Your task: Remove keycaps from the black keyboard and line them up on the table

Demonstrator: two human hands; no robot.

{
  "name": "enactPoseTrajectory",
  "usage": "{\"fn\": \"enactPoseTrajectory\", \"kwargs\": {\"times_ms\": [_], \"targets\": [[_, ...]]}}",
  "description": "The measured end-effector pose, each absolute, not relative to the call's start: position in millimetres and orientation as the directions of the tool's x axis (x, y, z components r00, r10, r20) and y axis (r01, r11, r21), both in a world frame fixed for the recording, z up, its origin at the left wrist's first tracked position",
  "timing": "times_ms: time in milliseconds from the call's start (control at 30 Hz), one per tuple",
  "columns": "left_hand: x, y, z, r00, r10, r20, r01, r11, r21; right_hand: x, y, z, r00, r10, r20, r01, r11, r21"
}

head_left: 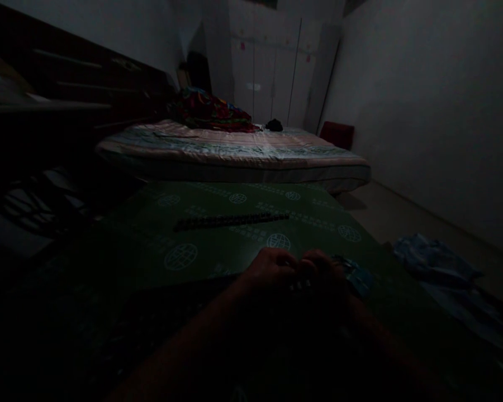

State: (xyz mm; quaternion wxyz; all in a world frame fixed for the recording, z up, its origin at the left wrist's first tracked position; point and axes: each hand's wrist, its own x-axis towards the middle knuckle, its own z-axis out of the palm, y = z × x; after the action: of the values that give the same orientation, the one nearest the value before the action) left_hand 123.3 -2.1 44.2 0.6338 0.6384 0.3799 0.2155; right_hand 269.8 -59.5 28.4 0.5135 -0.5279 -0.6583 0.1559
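Note:
The room is very dim. My left hand (272,269) and my right hand (321,273) meet low over a green sheet with white globe prints (218,229), fingers curled and pinched together around some tiny pale bits that I cannot make out. A small blue object (357,276) lies just right of my right hand. Farther out on the green sheet lies a long dark beaded strand (230,221), stretched left to right, apart from both hands.
A striped mattress (235,151) lies beyond the sheet with a colourful heap of cloth (212,111) and a small dark item (274,125) on it. White wardrobe doors (272,78) stand behind. Bluish cloth (433,259) lies on the floor at right. Dark furniture (46,89) lines the left.

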Motion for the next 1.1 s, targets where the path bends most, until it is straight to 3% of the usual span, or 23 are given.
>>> {"fn": "enactPoseTrajectory", "kwargs": {"times_ms": [233,400,667,900,1100], "targets": [[93,-11,47,0.705,0.667,-0.242,0.056,0.288,0.956,255,-64,47,0.064,0.912,0.405,0.366,0.356,-0.86],[81,-18,53,0.779,0.591,-0.207,-0.025,0.36,0.933,244,-74,56,0.094,0.91,0.404,0.396,0.337,-0.854],[59,-23,55,0.738,0.657,-0.155,-0.07,0.302,0.951,205,-84,74,0.033,0.845,0.533,0.77,0.318,-0.553],[50,-23,67,0.677,0.732,-0.078,-0.083,0.181,0.98,194,-73,73,-0.162,0.763,0.626,0.912,0.358,-0.199],[41,-21,74,0.576,0.815,-0.068,-0.143,0.182,0.973,193,-68,85,-0.157,0.74,0.654,0.93,0.333,-0.154]]}}
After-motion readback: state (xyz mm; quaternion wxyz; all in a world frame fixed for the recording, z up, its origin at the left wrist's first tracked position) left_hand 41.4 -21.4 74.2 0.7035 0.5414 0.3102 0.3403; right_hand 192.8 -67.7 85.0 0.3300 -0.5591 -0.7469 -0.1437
